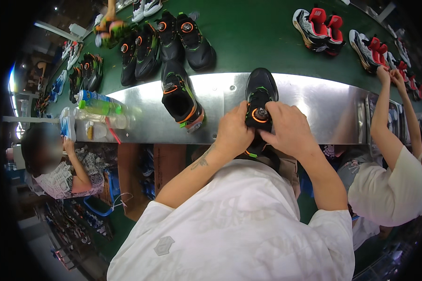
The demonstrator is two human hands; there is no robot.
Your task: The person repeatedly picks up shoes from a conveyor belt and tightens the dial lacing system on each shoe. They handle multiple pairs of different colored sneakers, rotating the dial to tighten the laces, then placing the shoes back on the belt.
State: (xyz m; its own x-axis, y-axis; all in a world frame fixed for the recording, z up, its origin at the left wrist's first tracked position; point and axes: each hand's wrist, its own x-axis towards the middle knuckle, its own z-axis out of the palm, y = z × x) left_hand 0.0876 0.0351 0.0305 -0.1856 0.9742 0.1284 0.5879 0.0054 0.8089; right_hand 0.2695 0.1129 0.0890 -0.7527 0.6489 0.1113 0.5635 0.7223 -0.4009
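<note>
A black sneaker [260,86] with green edging and an orange-ringed dial on its tongue is between my two hands, toe pointing away from me, at the metal counter's near edge. My left hand [235,127] is closed on the shoe's left side near the collar. On the other side my right hand [290,126] grips it, fingers beside the dial and thumb at the collar. My hands partly hide the heel. A matching sneaker [177,93] stands on the metal to the left, its opening toward me.
Several black sneakers [190,44] stand on the green table [253,35] beyond the metal counter [323,96]. Plastic bottles [103,105] lie at the left. White-and-red sneakers [317,30] are at the far right. Co-workers handle shoes on both sides; another arm reaches in at the top left.
</note>
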